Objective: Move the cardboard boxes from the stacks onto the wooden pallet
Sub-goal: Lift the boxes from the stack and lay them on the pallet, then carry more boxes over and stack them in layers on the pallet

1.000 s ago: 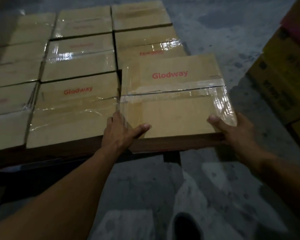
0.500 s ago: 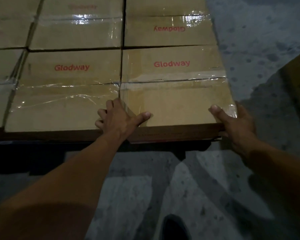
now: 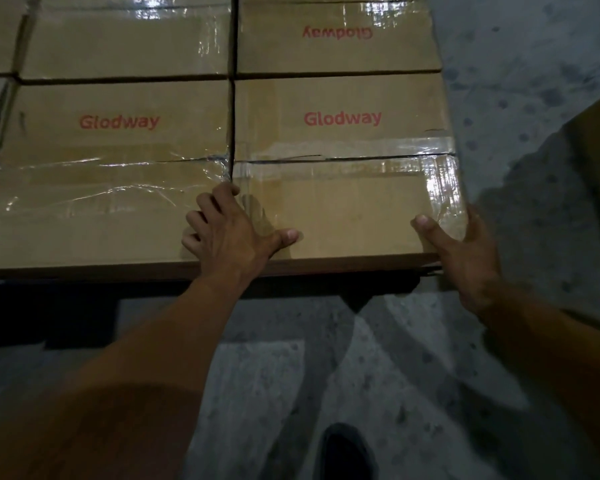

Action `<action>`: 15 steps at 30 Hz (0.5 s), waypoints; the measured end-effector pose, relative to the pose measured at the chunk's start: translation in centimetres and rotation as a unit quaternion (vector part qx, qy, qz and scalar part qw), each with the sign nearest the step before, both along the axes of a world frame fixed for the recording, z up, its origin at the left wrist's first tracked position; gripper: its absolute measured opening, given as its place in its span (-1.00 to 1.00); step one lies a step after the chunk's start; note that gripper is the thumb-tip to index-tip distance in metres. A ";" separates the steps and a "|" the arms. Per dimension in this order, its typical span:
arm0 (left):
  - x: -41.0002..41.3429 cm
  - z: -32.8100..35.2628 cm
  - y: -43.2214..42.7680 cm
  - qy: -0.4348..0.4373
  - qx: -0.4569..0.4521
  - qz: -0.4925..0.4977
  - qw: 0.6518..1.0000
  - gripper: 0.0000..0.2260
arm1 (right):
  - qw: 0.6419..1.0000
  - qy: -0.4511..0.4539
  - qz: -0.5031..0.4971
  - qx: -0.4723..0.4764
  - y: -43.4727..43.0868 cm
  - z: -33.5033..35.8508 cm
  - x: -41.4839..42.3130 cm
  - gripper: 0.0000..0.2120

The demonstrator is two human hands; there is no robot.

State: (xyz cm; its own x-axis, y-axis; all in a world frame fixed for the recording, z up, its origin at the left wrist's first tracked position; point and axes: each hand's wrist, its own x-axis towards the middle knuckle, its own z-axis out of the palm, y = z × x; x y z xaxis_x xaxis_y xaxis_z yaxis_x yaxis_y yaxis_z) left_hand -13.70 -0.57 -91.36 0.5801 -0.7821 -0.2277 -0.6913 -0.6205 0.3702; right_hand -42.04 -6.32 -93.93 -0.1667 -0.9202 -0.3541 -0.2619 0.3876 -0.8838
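Wooden pallet (image 3: 118,271), your cardboard box (image 3: 343,209) on its near right corner, long axis along its near edge, print reading toward you, your left hand (image 3: 232,233) spread flat on top, right hand (image 3: 465,251) thumb on top, finger curl hidden.
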 end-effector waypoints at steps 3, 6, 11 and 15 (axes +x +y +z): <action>-0.4 0.2 0.1 -0.021 -0.004 -0.004 1.000 -0.08 | 0.999 0.041 0.010 0.018 0.0 0.3 -0.1 -0.28; -1.1 0.6 0.6 -0.041 -0.017 -0.015 0.999 -0.14 | 0.993 0.108 0.001 0.045 -0.1 0.0 -0.2 -0.25; -3.2 1.8 1.1 -0.074 -0.044 -0.072 0.994 -0.24 | 0.973 0.220 -0.016 0.075 1.1 0.7 0.8 -0.06; -4.8 3.6 4.6 -0.069 -0.056 -0.176 0.980 -0.30 | 0.967 0.250 0.012 0.056 5.5 2.5 0.0 -0.21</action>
